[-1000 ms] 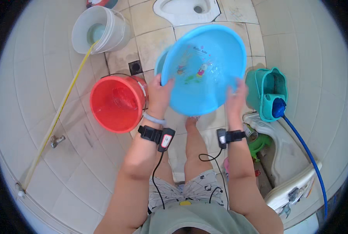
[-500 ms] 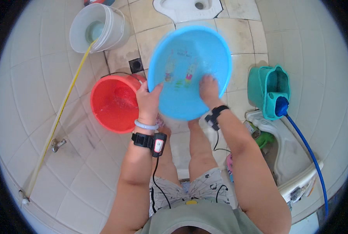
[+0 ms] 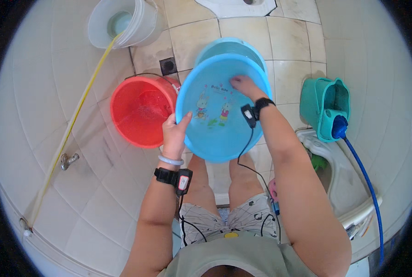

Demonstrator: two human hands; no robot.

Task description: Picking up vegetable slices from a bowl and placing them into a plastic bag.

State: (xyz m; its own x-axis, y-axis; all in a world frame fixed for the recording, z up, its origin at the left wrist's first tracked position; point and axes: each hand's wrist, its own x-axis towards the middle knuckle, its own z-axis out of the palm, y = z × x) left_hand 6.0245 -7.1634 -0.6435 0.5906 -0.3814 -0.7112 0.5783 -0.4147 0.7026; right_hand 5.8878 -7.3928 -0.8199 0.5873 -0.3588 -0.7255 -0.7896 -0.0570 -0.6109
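A light blue plastic basin (image 3: pixel 210 143) with cartoon animals printed on its bottom is tilted up in front of my legs. My left hand (image 3: pixel 174 134) grips its left rim, thumb on the inside and fingers behind. Inside the basin, my right hand (image 3: pixel 243 86) is closed near the upper part of the printed bottom; whatever its curled fingers may hold is hidden. Behind the held basin shows the upper part of a second blue basin (image 3: pixel 233 45), mostly covered by the first.
Left of the basin stands a red bucket (image 3: pixel 136 134); a white bucket (image 3: pixel 146 27) with a yellow hose (image 3: pixel 88 92) stands beyond. To the right are a teal mop bucket (image 3: pixel 314 99), a blue hose (image 3: pixel 360 164) and a white ceramic basin (image 3: pixel 344 171). A squat toilet (image 3: pixel 233 8) lies ahead.
The held basin has come nearer to me, uncovering the second basin behind it. My right hand has moved up across its inside; my left hand keeps its hold on the rim.
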